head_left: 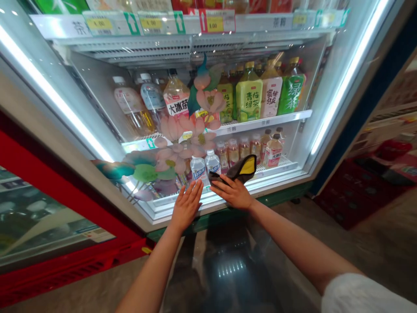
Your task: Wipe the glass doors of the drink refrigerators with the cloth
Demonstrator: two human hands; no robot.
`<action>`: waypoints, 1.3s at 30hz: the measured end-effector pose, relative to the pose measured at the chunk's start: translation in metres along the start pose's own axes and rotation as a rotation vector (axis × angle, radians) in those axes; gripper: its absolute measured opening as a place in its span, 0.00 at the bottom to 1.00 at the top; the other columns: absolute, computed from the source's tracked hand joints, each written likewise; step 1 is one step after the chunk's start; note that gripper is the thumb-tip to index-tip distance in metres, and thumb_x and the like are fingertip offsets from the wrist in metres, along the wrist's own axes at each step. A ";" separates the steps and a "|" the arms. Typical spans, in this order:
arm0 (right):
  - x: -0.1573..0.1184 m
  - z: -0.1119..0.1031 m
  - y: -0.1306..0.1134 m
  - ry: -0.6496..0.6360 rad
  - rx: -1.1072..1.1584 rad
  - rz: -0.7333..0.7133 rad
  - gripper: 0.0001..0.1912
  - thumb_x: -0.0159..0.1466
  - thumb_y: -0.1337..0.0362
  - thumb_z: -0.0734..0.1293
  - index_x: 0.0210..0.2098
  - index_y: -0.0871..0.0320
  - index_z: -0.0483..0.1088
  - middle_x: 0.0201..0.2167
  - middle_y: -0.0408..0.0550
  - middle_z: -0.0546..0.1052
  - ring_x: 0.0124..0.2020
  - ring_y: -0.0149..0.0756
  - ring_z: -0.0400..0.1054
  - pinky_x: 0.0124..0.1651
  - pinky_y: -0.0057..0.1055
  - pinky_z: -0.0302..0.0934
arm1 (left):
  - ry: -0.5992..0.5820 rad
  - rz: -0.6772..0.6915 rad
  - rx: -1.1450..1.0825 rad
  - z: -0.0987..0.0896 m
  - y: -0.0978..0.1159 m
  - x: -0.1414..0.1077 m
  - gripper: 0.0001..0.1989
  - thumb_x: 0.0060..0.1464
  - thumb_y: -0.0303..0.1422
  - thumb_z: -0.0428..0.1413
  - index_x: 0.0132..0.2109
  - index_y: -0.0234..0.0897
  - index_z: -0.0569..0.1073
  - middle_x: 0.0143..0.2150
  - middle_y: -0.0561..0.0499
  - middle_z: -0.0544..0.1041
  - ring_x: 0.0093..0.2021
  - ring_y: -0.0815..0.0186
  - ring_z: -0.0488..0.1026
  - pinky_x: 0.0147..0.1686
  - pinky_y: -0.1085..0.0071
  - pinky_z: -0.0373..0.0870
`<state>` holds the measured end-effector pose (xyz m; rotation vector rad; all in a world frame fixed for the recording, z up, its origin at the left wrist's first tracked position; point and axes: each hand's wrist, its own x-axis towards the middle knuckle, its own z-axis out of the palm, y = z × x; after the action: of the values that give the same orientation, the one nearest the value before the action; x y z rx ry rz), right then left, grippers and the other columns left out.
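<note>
Two hands on fridge door: left hand spread flat, right hand pressing dark cloth on it.

We saw a white short sleeve of plain, soft-looking fabric, the only clothing in view. Both forearms were bare and slender, tapering to a narrow left hand and right hand with long fingers.

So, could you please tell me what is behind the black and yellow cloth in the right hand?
Through the glass door, small bottled drinks stand behind the cloth in the right hand; the shelf part it covers cannot be seen.
</note>
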<state>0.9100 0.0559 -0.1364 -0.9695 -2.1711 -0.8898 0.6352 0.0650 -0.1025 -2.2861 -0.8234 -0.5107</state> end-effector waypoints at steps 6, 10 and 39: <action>-0.020 -0.013 0.024 -0.008 -0.009 -0.016 0.29 0.68 0.70 0.64 0.67 0.47 0.65 0.65 0.49 0.72 0.70 0.47 0.57 0.55 0.41 0.54 | -0.003 -0.017 0.031 -0.006 -0.012 -0.013 0.43 0.65 0.34 0.55 0.77 0.34 0.39 0.75 0.41 0.56 0.78 0.62 0.39 0.76 0.58 0.30; 0.019 -0.006 -0.005 0.077 -0.032 0.179 0.31 0.67 0.68 0.64 0.69 0.48 0.63 0.67 0.55 0.70 0.72 0.55 0.53 0.54 0.43 0.54 | -0.039 -0.041 0.040 -0.008 -0.015 -0.019 0.43 0.65 0.35 0.55 0.77 0.33 0.40 0.75 0.39 0.55 0.78 0.60 0.40 0.76 0.56 0.31; 0.115 0.001 -0.093 0.102 0.079 0.138 0.31 0.70 0.71 0.61 0.71 0.47 0.60 0.71 0.51 0.64 0.74 0.52 0.50 0.54 0.43 0.58 | 0.028 -0.170 0.095 -0.039 -0.068 -0.105 0.41 0.62 0.17 0.49 0.76 0.46 0.46 0.75 0.44 0.60 0.77 0.58 0.49 0.74 0.49 0.45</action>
<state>0.7719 0.0545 -0.0837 -0.9998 -2.0118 -0.7655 0.5073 0.0344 -0.1015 -2.1294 -1.0117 -0.5654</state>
